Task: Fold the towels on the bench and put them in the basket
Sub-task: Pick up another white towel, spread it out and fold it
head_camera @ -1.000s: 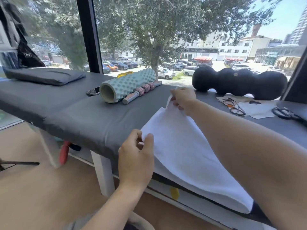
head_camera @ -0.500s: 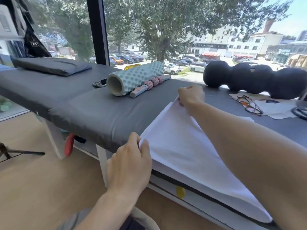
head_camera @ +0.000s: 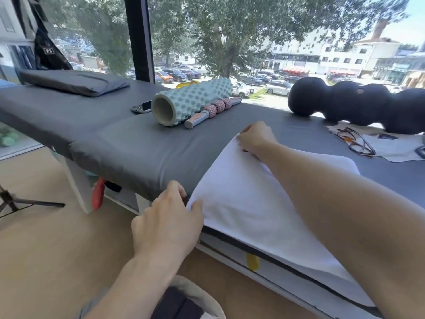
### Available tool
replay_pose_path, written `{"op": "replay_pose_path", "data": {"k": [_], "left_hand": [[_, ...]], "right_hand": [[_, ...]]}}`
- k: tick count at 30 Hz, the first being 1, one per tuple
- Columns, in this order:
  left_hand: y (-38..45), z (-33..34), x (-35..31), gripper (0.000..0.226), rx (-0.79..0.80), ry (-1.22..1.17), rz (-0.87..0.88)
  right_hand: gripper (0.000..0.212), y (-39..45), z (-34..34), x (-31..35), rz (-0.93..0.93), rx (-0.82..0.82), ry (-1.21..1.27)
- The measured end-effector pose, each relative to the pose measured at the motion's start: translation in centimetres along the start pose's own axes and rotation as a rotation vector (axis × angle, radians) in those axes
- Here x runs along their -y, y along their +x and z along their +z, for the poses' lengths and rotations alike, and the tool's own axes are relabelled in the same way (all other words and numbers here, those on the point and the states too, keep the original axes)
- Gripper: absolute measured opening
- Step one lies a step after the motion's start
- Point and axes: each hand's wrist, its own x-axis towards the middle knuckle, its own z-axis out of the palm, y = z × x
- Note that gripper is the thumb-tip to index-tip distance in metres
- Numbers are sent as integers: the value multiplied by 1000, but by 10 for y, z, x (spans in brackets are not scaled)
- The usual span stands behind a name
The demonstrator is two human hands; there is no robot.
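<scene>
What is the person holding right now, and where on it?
The white towel on the bench. The left hand pinches its near left corner at the bench edge, and the right hand grips its far left corner.

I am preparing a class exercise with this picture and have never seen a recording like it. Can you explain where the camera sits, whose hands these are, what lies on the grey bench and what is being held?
The camera is worn on a person's head, looking forward and down, so both arms are the wearer's own. No machine is involved. The left hand pinches the near corner of a white cloth towel, and the right hand grips its far corner. The towel lies on a grey padded bench by a window. Also on the bench: a pale green knobbed foam roller, a pink-beaded massage stick, a black lumpy foam roller, a pair of dark-framed glasses and a grey flat cushion. The rim of a beige basket shows at the bottom edge.
</scene>
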Motion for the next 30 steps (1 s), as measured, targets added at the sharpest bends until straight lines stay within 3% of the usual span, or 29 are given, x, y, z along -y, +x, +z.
{"op": "replay_pose_path", "data": {"k": [4,7,12,17,21,26,30], "left_hand": [[7,3,6,35,98,-6,-53],[7,3,7,38,114,-41,-48],[14,2,13,32,140,-264,-91],[14,5,13,24,122,-443,-102],[14,5,13,24,131,-472,-95],[14,6,13,40,183,-492,-92],[14,2,10,37,163,-560,-143]], "right_hand": [[57,3,-10,-15,-106,-34,-424],[73,6,-16,-28,-134,15,-504],[53,5,-34,-31,-137,114,-469],[30,-2,-39,-31,-179,-29,-328],[30,-3,-39,-34,-105,22,-345],[36,4,-47,-27,-66,161,-427],[41,9,-48,-21,-55,233,-336]]}}
